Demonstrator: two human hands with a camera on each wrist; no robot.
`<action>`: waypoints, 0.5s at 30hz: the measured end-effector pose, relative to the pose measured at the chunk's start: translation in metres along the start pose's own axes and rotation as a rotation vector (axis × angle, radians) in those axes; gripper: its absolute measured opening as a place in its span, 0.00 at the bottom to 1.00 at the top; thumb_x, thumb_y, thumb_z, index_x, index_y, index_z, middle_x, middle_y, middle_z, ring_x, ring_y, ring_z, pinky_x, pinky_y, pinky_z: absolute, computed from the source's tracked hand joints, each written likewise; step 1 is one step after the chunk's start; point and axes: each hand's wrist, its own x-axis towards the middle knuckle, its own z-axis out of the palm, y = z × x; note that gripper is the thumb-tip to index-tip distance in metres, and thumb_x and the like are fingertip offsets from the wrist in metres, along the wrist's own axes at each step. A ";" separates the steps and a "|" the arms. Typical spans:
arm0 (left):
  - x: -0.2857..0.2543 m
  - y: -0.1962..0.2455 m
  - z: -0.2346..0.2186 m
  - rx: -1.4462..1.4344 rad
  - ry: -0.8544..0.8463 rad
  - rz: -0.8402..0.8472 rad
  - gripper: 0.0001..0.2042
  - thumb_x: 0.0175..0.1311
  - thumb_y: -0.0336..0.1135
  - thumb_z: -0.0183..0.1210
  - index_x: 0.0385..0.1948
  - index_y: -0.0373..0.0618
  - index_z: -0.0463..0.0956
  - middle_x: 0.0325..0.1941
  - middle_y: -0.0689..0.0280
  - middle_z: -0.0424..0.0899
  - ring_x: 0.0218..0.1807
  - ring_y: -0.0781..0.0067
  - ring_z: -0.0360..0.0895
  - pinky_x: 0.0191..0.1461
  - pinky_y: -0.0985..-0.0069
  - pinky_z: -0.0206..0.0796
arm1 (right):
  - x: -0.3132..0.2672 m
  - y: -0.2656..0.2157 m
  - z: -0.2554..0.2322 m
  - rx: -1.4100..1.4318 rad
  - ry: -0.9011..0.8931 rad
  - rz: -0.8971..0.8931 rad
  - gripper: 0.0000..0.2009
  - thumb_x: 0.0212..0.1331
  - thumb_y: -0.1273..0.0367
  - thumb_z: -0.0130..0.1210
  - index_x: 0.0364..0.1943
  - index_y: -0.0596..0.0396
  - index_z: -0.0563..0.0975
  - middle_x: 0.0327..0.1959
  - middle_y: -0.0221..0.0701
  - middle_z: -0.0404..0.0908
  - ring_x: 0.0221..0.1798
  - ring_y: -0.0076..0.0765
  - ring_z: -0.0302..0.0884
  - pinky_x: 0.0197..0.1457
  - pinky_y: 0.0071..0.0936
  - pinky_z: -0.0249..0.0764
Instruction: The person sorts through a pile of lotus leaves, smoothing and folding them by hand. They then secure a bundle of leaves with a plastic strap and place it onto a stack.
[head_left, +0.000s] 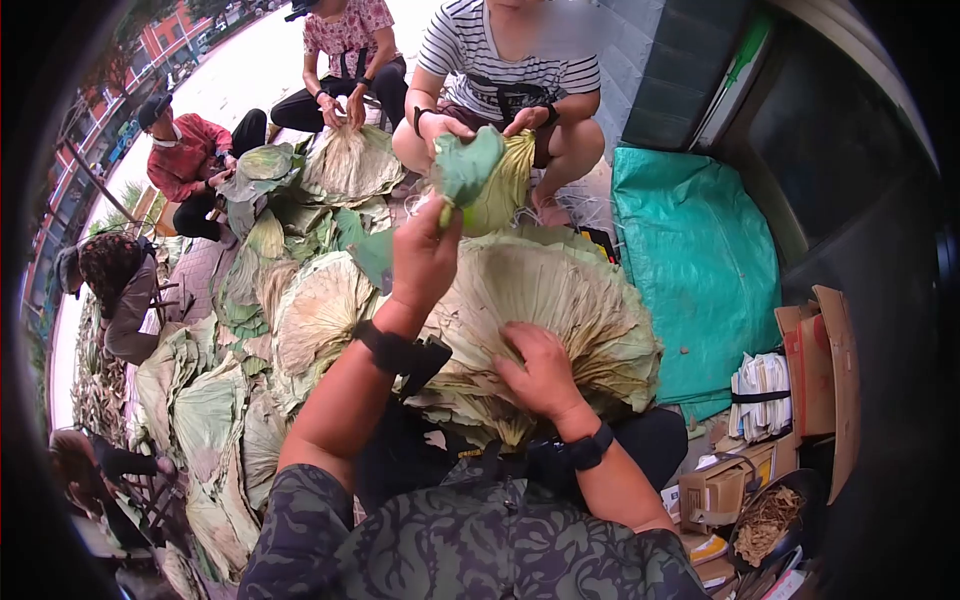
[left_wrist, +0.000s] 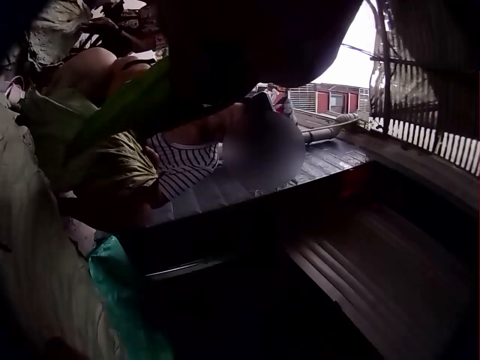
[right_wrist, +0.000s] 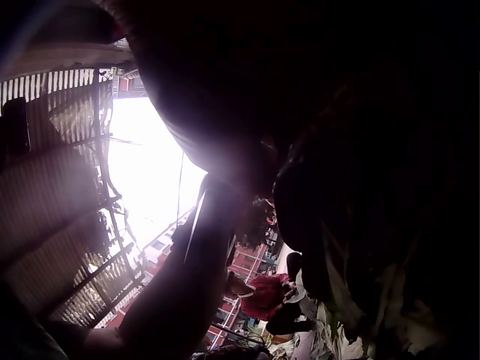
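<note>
Right hand (head_left: pixel 540 375), nearest the wearer, presses curled fingers into the near edge of a large, pale dried leaf (head_left: pixel 560 310) spread across the lap. Left hand (head_left: pixel 425 255), raised just beyond, has its grip closed round a folded green leaf (head_left: pixel 465 165) held above the pale one. Farther off, a leaf pile (head_left: pixel 290 300) covers the ground among seated people (head_left: pixel 505 60); a green tarp (head_left: pixel 695 260) lies right.

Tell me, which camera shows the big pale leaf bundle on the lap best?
The head view: the big leaf bundle shows whole, with the right hand gripping its folds. The left wrist view shows only a pale blurred edge of a leaf; the right wrist view is too dark to tell.
</note>
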 end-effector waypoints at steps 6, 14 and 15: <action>-0.080 0.055 0.014 0.432 -0.406 0.376 0.12 0.46 0.32 0.58 0.36 0.52 0.76 0.40 0.62 0.81 0.34 0.62 0.79 0.35 0.69 0.71 | 0.004 0.010 -0.009 0.944 0.540 0.442 0.26 0.62 0.65 0.50 0.58 0.68 0.59 0.53 0.43 0.70 0.53 0.31 0.68 0.57 0.28 0.64; -0.105 0.053 0.013 0.391 -0.543 0.304 0.17 0.41 0.30 0.61 0.39 0.52 0.77 0.40 0.65 0.80 0.43 0.62 0.77 0.48 0.71 0.68 | 0.008 0.034 -0.004 1.014 0.475 0.431 0.39 0.52 0.76 0.58 0.65 0.57 0.47 0.55 0.47 0.66 0.54 0.35 0.67 0.58 0.29 0.64; -0.106 0.054 0.011 0.396 -0.544 0.306 0.17 0.41 0.30 0.61 0.39 0.52 0.77 0.40 0.65 0.80 0.43 0.62 0.77 0.48 0.71 0.68 | 0.006 0.037 -0.001 1.019 0.476 0.429 0.39 0.52 0.76 0.58 0.65 0.57 0.47 0.55 0.47 0.66 0.54 0.35 0.67 0.58 0.29 0.64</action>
